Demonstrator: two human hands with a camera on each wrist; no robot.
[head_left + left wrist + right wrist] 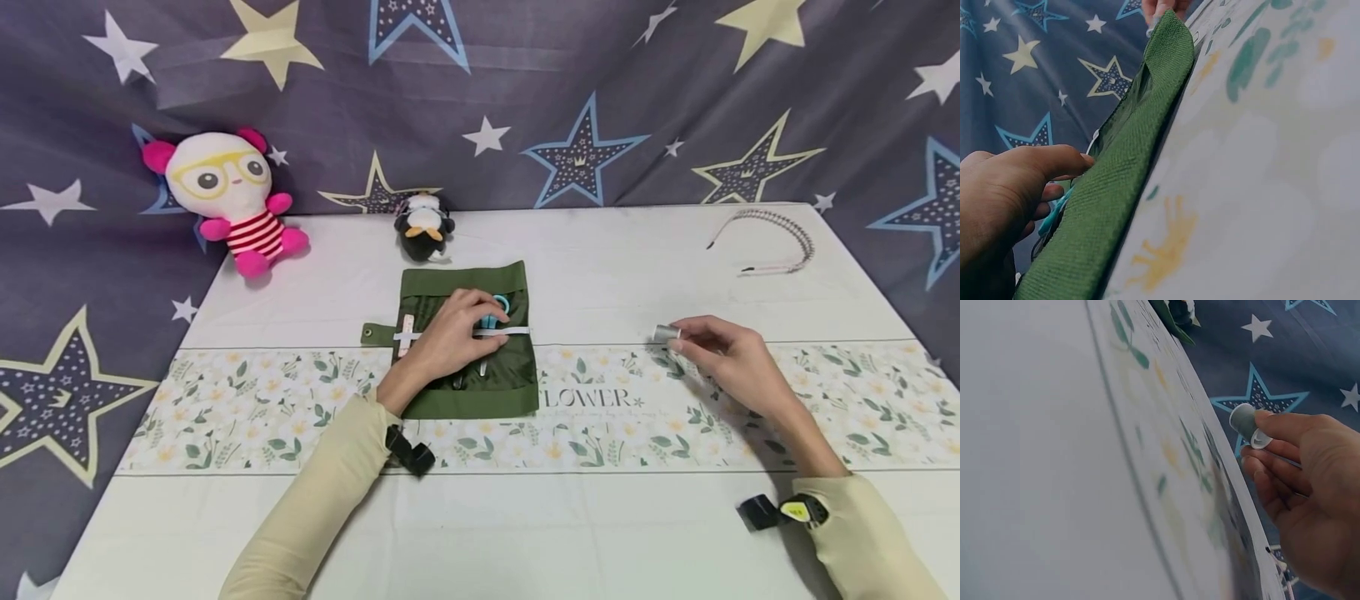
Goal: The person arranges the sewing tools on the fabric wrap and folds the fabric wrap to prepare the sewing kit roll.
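Note:
A green fabric sewing pouch (pixel 450 403) lies unfolded on the table, with a white elastic band (pixel 517 331) across its middle. My left hand (pixel 453 333) rests over the pouch, its thumb just below the band and its fingers at the light-blue handles of the scissors (pixel 502 302); I cannot tell whether it grips them or the band. A pale strip (pixel 406 335) is tucked under the band, left of this hand. To the right, my right hand (pixel 723 354) pinches a small spool of grey thread (pixel 1245 421) between thumb and fingers, above the table.
A pink-and-white plush toy (pixel 243 200) sits at the back left, and a small penguin plush (pixel 423 229) stands behind the pouch. A headband (pixel 802 237) lies at the back right. Under the pouch runs a floral strip (pixel 262 417). Star-printed cloth (pixel 510 67) hangs behind the table.

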